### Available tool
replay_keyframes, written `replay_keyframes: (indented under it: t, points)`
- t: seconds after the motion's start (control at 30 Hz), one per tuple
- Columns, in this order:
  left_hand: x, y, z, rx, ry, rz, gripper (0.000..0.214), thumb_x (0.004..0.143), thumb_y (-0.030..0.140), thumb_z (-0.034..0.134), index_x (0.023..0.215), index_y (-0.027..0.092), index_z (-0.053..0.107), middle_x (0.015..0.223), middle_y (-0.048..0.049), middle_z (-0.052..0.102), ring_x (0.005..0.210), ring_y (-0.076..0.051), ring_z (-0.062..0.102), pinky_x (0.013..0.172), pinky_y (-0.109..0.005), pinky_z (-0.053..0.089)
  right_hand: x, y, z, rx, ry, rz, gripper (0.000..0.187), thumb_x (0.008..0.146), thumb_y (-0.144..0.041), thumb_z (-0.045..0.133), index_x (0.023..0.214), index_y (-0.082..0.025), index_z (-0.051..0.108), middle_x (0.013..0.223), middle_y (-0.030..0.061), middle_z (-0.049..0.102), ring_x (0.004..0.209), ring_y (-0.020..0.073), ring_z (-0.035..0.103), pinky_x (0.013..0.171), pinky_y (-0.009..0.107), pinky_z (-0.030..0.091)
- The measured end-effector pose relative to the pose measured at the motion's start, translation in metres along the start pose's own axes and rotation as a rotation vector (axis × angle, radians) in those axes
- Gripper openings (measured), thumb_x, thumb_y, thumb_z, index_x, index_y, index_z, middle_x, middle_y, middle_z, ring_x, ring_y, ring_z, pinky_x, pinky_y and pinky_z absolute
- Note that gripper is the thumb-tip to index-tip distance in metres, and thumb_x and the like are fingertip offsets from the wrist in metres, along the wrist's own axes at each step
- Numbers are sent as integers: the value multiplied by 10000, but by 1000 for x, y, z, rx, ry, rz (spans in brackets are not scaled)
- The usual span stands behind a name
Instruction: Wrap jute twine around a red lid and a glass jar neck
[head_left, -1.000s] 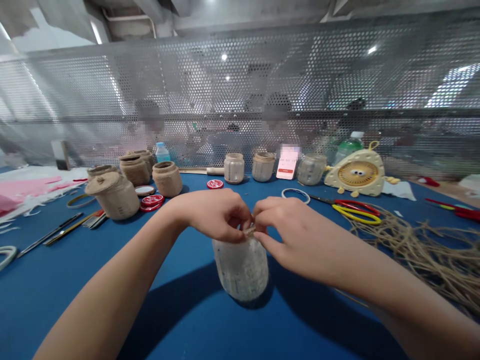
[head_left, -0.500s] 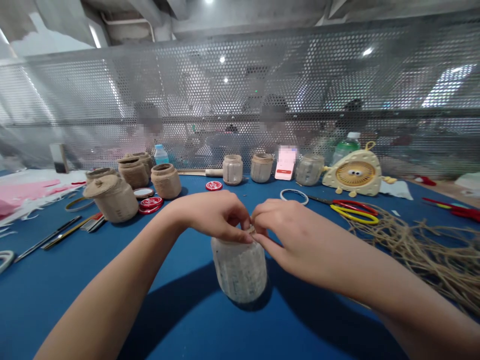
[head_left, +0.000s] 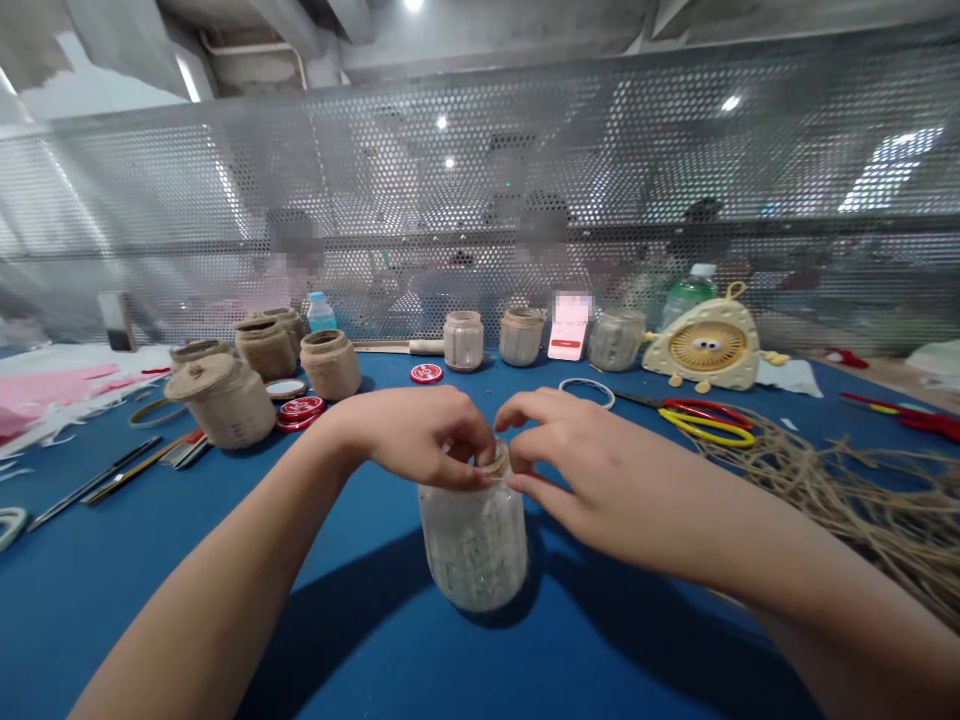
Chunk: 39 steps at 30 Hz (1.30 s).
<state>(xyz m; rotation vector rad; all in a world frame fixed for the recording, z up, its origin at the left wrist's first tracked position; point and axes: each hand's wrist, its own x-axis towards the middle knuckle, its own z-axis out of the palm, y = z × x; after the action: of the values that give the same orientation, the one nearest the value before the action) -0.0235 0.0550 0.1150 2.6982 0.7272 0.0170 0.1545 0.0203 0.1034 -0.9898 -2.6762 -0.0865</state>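
Observation:
A whitish, paper-covered glass jar stands on the blue table just in front of me, leaning slightly. Twine circles its neck. My left hand pinches the jar's rim at the near left, thumb outside and fingers curled over the opening. At the right of the neck is my right hand, its thumb and fingers spread apart with nothing visible between them; the thumb tip is close to the twine, and I cannot tell if it touches.
Loose twine lies on the right beside red-and-yellow scissors. A cheese-shaped fan, a phone and several jars line the back. At left are a lidded twine-wrapped jar, red lids and brushes.
My right hand's fingers have opened and drawn away from the rim, showing more of the twine. The jar has shifted slightly left, with my left hand still at its rim.

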Motion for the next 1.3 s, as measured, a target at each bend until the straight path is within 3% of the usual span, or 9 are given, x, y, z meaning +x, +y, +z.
replay_keyframes:
  t: [0.4,0.83,1.07,1.3]
  points:
    - [1,0,0,-1,4,-1,164,756,213,492,687,106,596,538,22,538,473,-52,423,458,-159,302,5,0,3,57,-58,73,200,781,-151,461,781,-174,660,859,43,625,830,171,563,743,294,419]
    - [0,3,1,4,20,2,115,705,178,499,633,121,567,528,27,534,465,-55,430,462,-157,311,8,-3,3,16,-26,90,150,743,-146,510,687,-154,648,750,54,628,740,157,581,668,258,414]
    - [2,3,3,4,14,-100,359,774,425,470,633,114,579,508,20,517,442,-49,395,429,-158,283,6,-2,4,-2,-17,64,135,731,-132,517,664,-150,632,706,45,614,697,142,574,616,235,408]
    - [2,3,4,8,-5,-126,282,799,330,445,721,117,612,533,27,519,460,-50,403,439,-158,272,5,2,7,7,-33,90,148,776,-155,474,733,-143,615,778,63,601,765,164,575,707,285,410]
